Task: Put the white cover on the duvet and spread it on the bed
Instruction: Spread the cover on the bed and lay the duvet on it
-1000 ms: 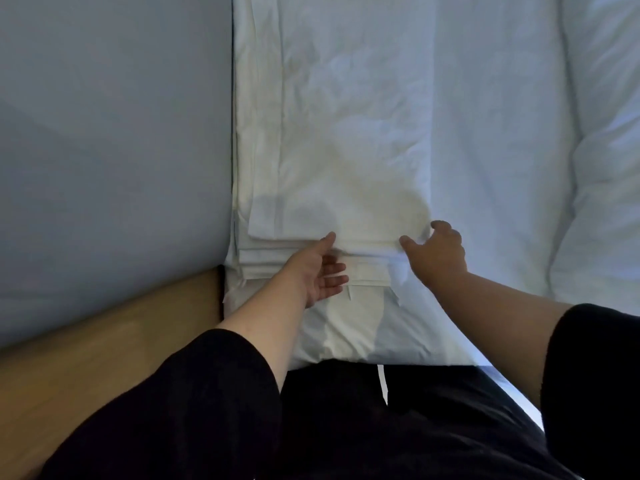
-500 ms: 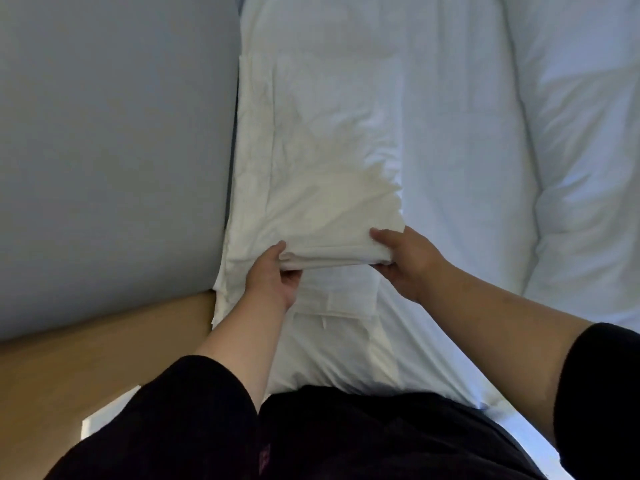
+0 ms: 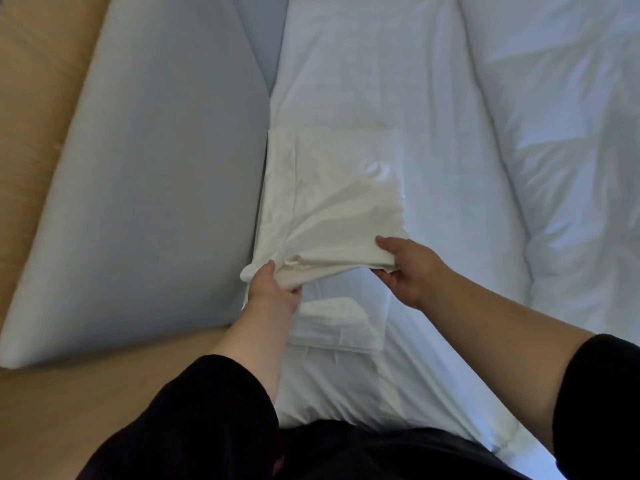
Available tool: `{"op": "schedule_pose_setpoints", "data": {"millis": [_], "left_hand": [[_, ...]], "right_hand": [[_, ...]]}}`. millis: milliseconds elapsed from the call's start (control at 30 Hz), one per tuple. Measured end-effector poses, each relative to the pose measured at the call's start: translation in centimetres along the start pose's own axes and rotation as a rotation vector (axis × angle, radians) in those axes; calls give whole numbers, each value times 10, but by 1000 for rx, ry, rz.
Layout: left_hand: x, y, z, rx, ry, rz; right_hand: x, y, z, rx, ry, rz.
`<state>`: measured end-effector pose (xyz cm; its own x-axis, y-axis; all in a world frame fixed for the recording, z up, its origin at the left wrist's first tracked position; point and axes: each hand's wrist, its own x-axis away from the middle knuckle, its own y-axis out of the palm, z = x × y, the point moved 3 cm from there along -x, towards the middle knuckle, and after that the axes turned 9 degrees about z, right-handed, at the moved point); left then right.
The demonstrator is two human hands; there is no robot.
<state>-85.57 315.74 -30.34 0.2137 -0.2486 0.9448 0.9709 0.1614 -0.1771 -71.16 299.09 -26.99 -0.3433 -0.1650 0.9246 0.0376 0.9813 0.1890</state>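
While both hands hold the near edge of the folded white cover (image 3: 332,202), the rest of it lies flat on the bed (image 3: 450,150), its left side running along the pale blue padded panel (image 3: 156,168).

Left hand (image 3: 272,289): grips the near-left corner of the cover; thumb on top of the cloth, fingers curled underneath and clamped on it. The corner bunches up where it is gripped.

Right hand (image 3: 412,271): grips the near-right corner of the cover; thumb on the upper face, fingers (image 3: 391,284) tucked below, pinched closed on the fabric. The near edge between the two hands is raised off the bed and sags slightly, with creases fanning toward the far side.

Beneath the raised edge: a second smaller folded white piece (image 3: 336,323) rests on the bed sheet, just nearer than the cover, partly hidden behind the left forearm. Cannot tell what it is.

Duvet (image 3: 571,150): a puffy white mass along the right side of the bed, well apart from the cover, uncovered by it.

Other: black sleeves (image 3: 194,420) on both arms; wooden surface (image 3: 104,393) to the left of the bed, next to the padded panel.
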Motion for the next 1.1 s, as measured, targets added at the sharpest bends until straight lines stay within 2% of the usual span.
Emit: {"op": "schedule_pose_setpoints", "data": {"millis": [100, 200, 400, 500, 567, 667, 700, 767, 800, 900, 967, 1033, 1100], "left_hand": [[-31, -9, -12, 16, -65, -61], [-51, -15, -17, -77, -95, -86], [-81, -25, -12, -462, 96, -6], [-77, -20, -1, -642, 243, 52], [-59, 2, 19, -849, 415, 65], [-1, 73, 69, -1240, 736, 36], [25, 104, 92, -1306, 831, 26], [84, 168, 138, -1288, 1016, -61], [117, 197, 160, -1173, 1045, -144], [212, 252, 201, -819, 1006, -519], [254, 269, 218, -625, 1060, -693], [253, 271, 223, -629, 1179, -734], [206, 260, 211, -849, 1309, -573]], "right_hand": [[-9, -19, 22, 28, 33, 20], [-18, -34, 35, 45, 50, 57], [-38, -58, 47, 245, 131, 279], [-45, -59, 47, 287, 164, 316], [-45, -46, 30, 287, 147, 308], [-29, 5, -31, 260, 47, 252], [-21, 29, -63, 240, -14, 214], [0, 81, -135, 166, -169, 149], [14, 105, -171, 129, -257, 113], [61, 164, -257, 77, -518, -62], [82, 183, -286, 138, -711, -135], [83, 188, -283, 283, -859, -129], [51, 173, -249, 442, -860, -65]]}}
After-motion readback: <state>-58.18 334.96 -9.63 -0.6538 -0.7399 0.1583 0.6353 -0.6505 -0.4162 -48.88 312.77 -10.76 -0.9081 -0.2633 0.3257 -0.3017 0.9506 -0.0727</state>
